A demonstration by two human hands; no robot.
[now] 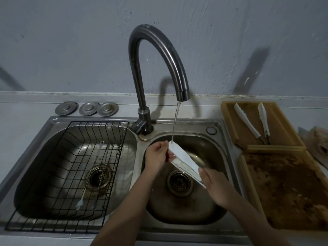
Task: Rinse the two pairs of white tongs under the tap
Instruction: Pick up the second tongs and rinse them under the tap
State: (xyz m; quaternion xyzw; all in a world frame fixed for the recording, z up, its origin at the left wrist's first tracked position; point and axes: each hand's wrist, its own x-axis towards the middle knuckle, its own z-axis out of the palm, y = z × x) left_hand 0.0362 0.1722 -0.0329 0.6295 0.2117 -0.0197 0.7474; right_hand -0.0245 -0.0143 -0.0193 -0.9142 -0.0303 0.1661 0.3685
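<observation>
From the head view no brand, label or writing can be read on anything. Over the right basin (216, 139) of a steel double sink, both hands hold one pair of white tongs (184, 161) under a thin stream of water (175, 121) falling from the curved dark tap (156, 55). The left hand (158, 154) has its fingers curled round the far end of the tongs, where the stream lands just beside the fingertips. The right hand (215, 189) grips the near end, its thumb lying over the tongs' edge. The tongs slant from far left down to near right between the two hands, above the drain (180, 183). The second pair of white tongs (253, 122) lies spread open on the wooden board (229, 121) to the right of the sink, well apart from both hands. In the left basin (35, 166) a black wire rack (71, 174) holds thin metal utensils (92, 178). Three round metal plugs (87, 108) sit on the counter behind it. A stained wooden cutting board (287, 192) lies at the near right.
</observation>
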